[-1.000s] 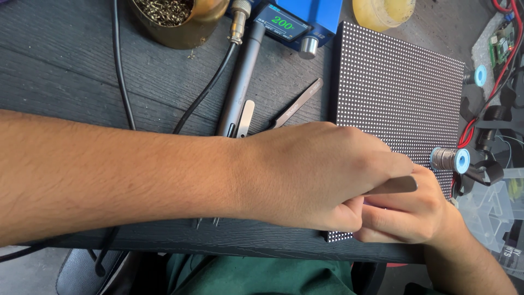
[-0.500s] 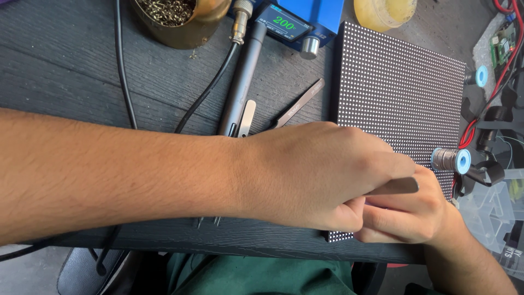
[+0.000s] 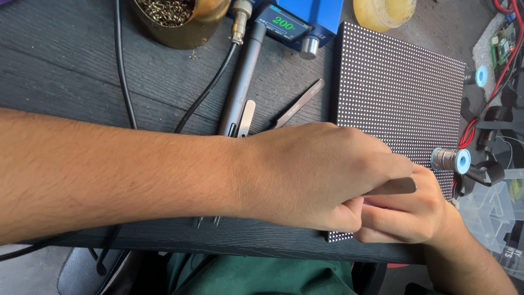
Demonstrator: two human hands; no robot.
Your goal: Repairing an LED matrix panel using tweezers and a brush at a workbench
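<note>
The left hand (image 3: 316, 175), forearm stretched across the table (image 3: 71, 71), lies knuckles-up with fingers curled over the LED panel (image 3: 398, 93) (near corner). The right hand (image 3: 409, 216) beneath pinches a flat metal tool (image 3: 394, 187).

the left hand (image 3: 311, 175) lies over the near corner of the dotted led panel (image 3: 398, 98), so that corner and whatever the fingers pinch stay hidden. only the flat end of a metal tool (image 3: 393, 187) pokes out; its tip is covered. the right hand (image 3: 409, 213) is half tucked beneath, its forearm cut off by the lower edge. the brass wool pot (image 3: 174, 22), blue soldering station (image 3: 305, 19) and yellow jar (image 3: 382, 11) run off the top.
</note>
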